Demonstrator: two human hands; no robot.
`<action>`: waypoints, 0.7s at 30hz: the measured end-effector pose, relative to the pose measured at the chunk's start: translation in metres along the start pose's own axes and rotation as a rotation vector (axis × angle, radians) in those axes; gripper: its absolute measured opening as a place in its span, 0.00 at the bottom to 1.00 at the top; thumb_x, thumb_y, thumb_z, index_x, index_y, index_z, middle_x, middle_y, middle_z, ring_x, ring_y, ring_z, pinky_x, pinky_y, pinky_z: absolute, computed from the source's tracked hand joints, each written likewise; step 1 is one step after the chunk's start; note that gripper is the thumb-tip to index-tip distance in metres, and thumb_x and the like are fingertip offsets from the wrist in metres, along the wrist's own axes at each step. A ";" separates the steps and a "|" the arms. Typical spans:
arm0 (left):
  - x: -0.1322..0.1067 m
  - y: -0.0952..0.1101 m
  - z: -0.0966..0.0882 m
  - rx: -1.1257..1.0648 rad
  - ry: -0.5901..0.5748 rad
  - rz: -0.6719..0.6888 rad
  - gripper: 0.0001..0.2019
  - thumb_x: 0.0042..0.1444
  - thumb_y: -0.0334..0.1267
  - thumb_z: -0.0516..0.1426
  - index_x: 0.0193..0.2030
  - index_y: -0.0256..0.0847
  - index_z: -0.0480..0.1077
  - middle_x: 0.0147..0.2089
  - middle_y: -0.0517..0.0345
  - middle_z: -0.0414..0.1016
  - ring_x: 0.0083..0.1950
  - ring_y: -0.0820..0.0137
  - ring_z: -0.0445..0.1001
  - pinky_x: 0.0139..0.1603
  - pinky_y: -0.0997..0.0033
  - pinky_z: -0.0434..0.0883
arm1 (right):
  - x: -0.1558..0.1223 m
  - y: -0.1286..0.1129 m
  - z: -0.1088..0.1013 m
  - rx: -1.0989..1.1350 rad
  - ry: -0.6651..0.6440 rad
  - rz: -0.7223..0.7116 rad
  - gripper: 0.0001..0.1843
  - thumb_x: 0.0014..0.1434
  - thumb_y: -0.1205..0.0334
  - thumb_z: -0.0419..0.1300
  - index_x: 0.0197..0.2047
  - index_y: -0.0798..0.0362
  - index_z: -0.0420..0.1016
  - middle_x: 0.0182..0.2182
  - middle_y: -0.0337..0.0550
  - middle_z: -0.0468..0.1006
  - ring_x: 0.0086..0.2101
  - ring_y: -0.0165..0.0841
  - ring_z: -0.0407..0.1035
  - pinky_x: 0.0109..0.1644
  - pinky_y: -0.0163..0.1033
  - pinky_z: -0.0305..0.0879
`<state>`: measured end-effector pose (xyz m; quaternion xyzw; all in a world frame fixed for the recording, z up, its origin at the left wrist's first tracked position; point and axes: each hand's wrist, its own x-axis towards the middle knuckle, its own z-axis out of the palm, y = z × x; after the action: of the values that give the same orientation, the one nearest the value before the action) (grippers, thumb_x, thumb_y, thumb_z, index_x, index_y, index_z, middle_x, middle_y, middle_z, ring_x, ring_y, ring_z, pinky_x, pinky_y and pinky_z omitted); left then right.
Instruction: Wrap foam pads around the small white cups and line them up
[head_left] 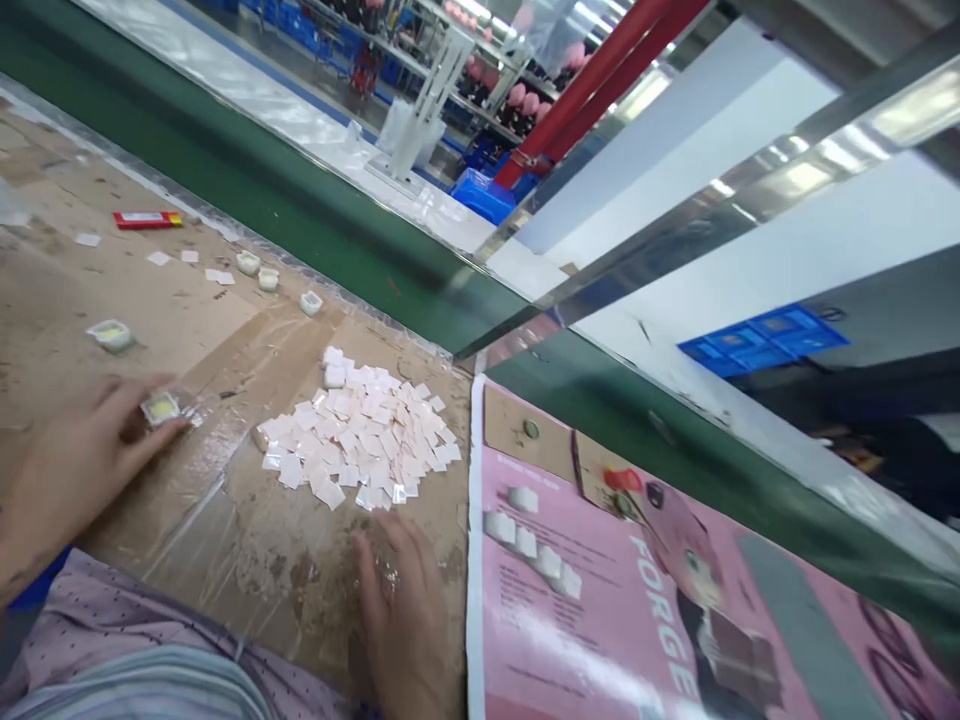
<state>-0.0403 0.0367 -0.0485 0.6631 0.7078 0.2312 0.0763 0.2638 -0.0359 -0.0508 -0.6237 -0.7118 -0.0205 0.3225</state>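
Pink-white squares (367,435) lying heaped

In the head view, we are pinching a container (160,407) at left with our left hand (105,440); beside the squares' near edge we are curving our right hand (409,610), its hold unclear.

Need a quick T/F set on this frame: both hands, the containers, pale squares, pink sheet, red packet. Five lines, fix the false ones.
1. The left hand holds a small container with something yellow in it. True.
2. The right hand is gripping the red packet. False: the right hand is by the near edge of the heap of pale squares; the red packet lies apart, at the left of the picture.
3. The heap lies on the brown table surface. True.
4. The pink sheet is left of the heap. False: the pink sheet is to its right.
5. The held container is the only one in view. False: others rest on the table, such as the nearest one.
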 end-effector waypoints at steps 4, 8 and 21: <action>-0.043 0.042 0.029 -0.208 -0.113 0.443 0.16 0.69 0.53 0.48 0.54 0.48 0.67 0.49 0.59 0.70 0.43 0.71 0.74 0.42 0.76 0.67 | 0.010 -0.005 0.016 -0.027 -0.075 0.016 0.14 0.70 0.55 0.49 0.48 0.51 0.73 0.40 0.46 0.78 0.41 0.36 0.75 0.43 0.41 0.74; -0.064 0.076 0.051 -0.177 -0.036 0.541 0.14 0.69 0.50 0.49 0.41 0.42 0.68 0.36 0.60 0.71 0.36 0.68 0.72 0.39 0.69 0.65 | 0.017 -0.011 0.028 -0.039 -0.141 -0.009 0.15 0.70 0.55 0.50 0.48 0.54 0.73 0.40 0.47 0.77 0.40 0.36 0.74 0.41 0.39 0.73; -0.057 0.048 0.043 -0.325 -0.318 0.677 0.16 0.70 0.43 0.49 0.62 0.52 0.63 0.54 0.65 0.74 0.57 0.69 0.68 0.56 0.73 0.67 | -0.006 -0.003 0.006 0.115 -0.038 0.057 0.12 0.69 0.66 0.53 0.45 0.52 0.78 0.36 0.43 0.80 0.36 0.32 0.74 0.40 0.35 0.72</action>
<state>0.0277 -0.0086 -0.0773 0.8654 0.3833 0.2466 0.2082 0.2585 -0.0393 -0.0576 -0.6243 -0.6997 0.0415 0.3449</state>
